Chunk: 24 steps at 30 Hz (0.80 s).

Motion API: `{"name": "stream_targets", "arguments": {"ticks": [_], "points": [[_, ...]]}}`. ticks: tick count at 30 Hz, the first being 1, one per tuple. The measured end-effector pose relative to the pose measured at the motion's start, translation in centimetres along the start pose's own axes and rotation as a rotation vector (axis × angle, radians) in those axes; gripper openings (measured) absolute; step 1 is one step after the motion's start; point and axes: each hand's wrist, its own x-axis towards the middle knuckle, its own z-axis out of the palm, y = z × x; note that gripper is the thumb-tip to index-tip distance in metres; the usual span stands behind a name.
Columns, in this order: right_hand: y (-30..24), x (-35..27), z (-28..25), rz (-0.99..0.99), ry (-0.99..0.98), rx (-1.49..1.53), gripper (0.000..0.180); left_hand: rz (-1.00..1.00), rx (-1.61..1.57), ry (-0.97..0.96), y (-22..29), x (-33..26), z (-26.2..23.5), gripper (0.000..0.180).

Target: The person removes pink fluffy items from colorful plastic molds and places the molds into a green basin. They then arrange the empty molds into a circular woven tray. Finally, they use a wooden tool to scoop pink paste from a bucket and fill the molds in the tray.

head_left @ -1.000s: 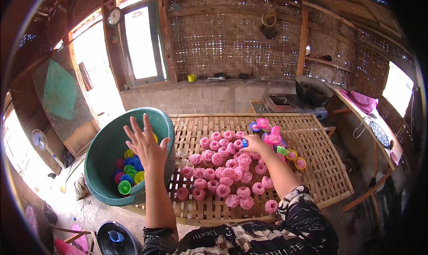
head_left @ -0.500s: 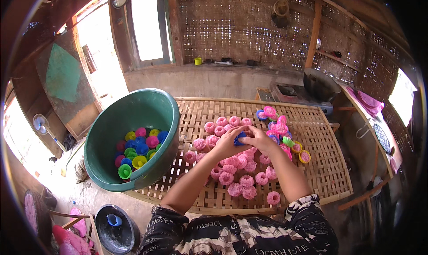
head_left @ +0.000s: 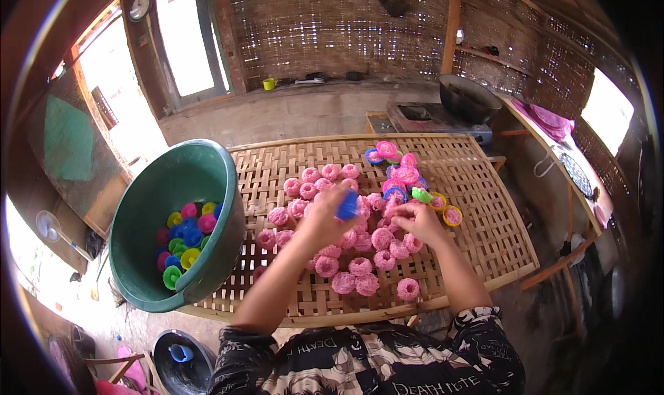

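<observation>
My left hand (head_left: 320,219) holds a small blue plastic mold cup (head_left: 348,205) above a spread of pink round cakes (head_left: 360,264) on the woven bamboo table (head_left: 477,222). My right hand (head_left: 418,219) is beside it with fingers curled over the pink cakes; whether it holds one I cannot tell. A cluster of cakes still in coloured cups (head_left: 401,170) lies just beyond my right hand.
A large green basin (head_left: 149,208) with several empty coloured cups (head_left: 183,239) sits at the table's left end. A dark wok (head_left: 469,98) stands on a stove at the back right. A black bucket (head_left: 181,360) is on the floor at lower left.
My left hand came back from over the green basin to the middle of the table and now holds the blue cup. My right hand drew nearer, away from the far cluster.
</observation>
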Motion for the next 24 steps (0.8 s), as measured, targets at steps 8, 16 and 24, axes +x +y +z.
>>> {"name": "stream_targets", "arguments": {"ticks": [8,16,24], "points": [[3.5,4.3,-1.0,-0.165,0.371,-0.566,0.014,-0.430,0.716,0.621,0.9,-5.7,-16.3,0.074],[3.1,8.1,-1.0,-0.076,0.202,-0.992,0.017,-0.276,0.735,0.471,1.0,-3.5,-11.5,0.072],[3.3,1.6,-6.5,0.218,0.260,0.230,0.012,-0.067,0.188,-0.100,-1.0,5.1,2.8,0.066]]}}
